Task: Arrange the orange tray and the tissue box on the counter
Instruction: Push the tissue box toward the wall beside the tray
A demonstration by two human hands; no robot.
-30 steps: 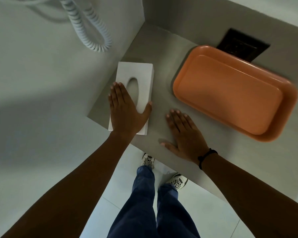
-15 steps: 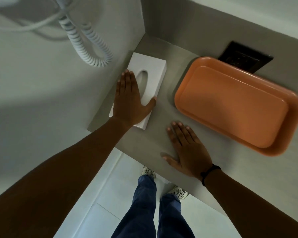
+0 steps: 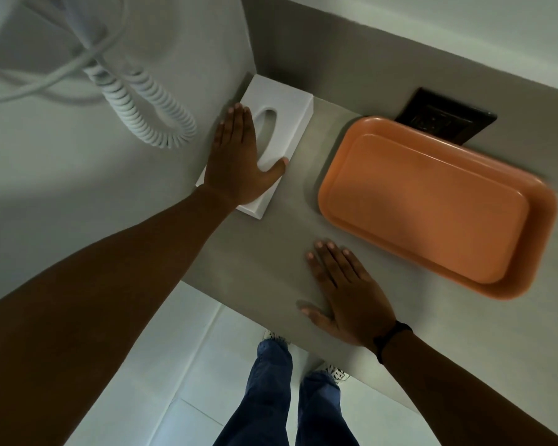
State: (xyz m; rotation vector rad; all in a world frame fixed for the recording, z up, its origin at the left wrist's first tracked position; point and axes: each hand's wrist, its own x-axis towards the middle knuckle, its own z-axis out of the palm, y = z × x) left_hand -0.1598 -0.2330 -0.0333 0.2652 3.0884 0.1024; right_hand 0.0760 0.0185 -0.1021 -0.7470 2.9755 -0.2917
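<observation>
A white tissue box (image 3: 290,114) with an oval slot lies in the far left corner of the grey counter (image 3: 271,252), against the left wall. My left hand (image 3: 239,162) rests flat on top of it, thumb wrapped over its right edge. The empty orange tray (image 3: 432,204) sits to the right, close to the back wall. My right hand (image 3: 348,294) lies flat on the bare counter just in front of the tray's near left corner, touching nothing else.
A white coiled cord (image 3: 142,104) hangs on the left wall beside the box. A black socket plate (image 3: 445,119) is set into the back wall behind the tray. The counter's front edge runs just under my right wrist, with the tiled floor below.
My left hand has pushed the tissue box away from the counter's front edge into the far left corner. The right hand and tray have stayed put.
</observation>
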